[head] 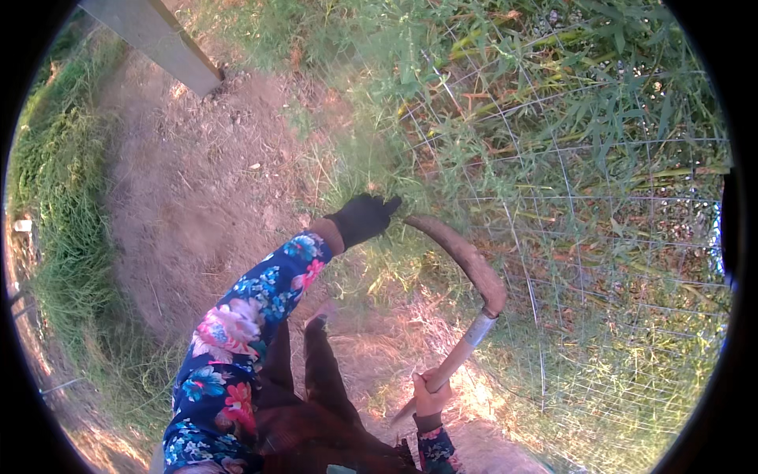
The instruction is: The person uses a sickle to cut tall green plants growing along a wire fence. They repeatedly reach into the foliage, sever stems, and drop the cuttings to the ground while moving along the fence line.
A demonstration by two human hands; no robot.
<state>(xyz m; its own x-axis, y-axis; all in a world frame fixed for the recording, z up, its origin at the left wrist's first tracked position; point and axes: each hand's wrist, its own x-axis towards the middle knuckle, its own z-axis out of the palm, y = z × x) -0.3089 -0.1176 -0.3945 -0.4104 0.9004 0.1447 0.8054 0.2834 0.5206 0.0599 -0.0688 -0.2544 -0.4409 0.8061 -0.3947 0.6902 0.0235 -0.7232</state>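
My right hand point(431, 396), bare, is wrapped around the wooden handle point(459, 360) of a sickle. A metal ferrule joins that handle to the sickle's curved, rusty brown blade point(474, 266). The blade arcs up and to the left, and its tip ends among green weeds, a little to the right of my left hand. My left hand point(362, 219) wears a dark glove and reaches into the feathery weeds point(376, 157) beside the fence. Its fingers look partly bent; the glove and foliage hide whether any stems are gripped.
A wire mesh fence point(568, 183) runs along the right, with leafy plants point(616, 89) growing through it. A squared post point(160, 44) stands at the upper left. Bare soil point(201, 207) lies left of my arm, bordered by a bushy green row point(74, 255). Dry grass point(435, 323) lies below the blade.
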